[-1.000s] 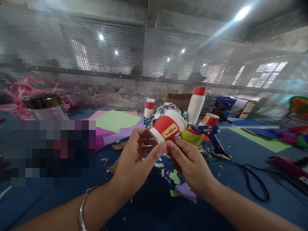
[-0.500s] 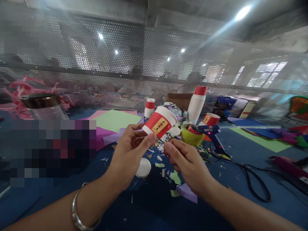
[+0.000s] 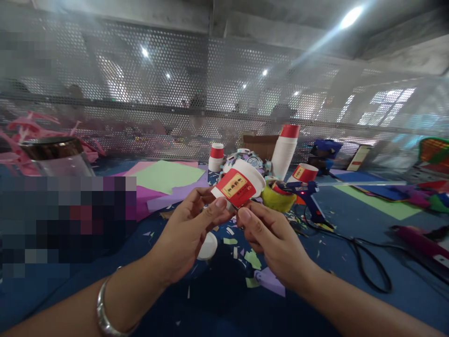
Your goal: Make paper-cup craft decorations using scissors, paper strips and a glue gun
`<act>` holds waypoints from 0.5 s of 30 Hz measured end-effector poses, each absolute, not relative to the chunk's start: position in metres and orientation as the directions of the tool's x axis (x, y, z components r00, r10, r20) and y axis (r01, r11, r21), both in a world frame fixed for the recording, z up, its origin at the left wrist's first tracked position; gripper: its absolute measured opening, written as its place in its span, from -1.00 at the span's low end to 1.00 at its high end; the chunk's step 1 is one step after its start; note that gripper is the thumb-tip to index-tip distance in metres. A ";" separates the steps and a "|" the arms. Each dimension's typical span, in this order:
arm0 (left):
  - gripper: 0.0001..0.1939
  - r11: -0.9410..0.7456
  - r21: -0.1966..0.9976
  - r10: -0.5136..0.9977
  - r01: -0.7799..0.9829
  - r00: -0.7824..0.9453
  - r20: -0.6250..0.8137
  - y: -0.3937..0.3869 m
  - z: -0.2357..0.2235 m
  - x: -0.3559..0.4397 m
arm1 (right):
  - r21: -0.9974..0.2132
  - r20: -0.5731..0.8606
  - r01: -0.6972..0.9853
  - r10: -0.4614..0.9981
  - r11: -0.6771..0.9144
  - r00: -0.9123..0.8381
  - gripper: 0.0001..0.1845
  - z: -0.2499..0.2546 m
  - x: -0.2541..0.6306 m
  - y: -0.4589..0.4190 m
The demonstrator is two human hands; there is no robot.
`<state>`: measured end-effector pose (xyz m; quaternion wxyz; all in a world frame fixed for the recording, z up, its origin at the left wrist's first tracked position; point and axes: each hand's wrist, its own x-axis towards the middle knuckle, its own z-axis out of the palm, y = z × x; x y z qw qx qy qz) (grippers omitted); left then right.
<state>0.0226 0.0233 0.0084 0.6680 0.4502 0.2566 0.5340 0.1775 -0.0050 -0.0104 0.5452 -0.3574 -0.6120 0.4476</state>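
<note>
Both hands hold a small red-and-white paper cup with a yellow label, tilted with its mouth up to the right. My left hand pinches the cup's base from the left, thumb on top. My right hand grips the base from the right with thumb and curled fingers. A white round disc lies on the blue table just under my left hand, among paper scraps.
A blue glue gun with a black cord lies to the right. A stack of cups, a lone cup, a tipped cup, a yellow-green piece and coloured paper sheets lie behind. A jar stands left.
The cup's white bottom disc dropped to the table under my left hand. My right hand let go briefly, then came back onto the cup's base. The cup shifted slightly.
</note>
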 end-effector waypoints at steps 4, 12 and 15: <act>-0.70 -0.024 0.920 0.941 -0.391 0.303 0.153 0.023 0.004 0.022 | -0.937 0.349 -0.053 0.927 0.345 -0.141 -0.65 -0.010 0.177 -0.005; -0.67 -0.183 0.939 0.926 -0.290 0.271 0.264 0.018 0.000 0.022 | -0.946 0.320 0.022 0.942 0.323 -0.100 -0.61 -0.010 0.175 -0.008; -0.66 -0.201 0.941 0.929 -0.272 0.251 0.272 0.016 0.000 0.023 | -0.939 0.331 0.055 0.938 0.338 -0.105 -0.60 -0.011 0.175 -0.008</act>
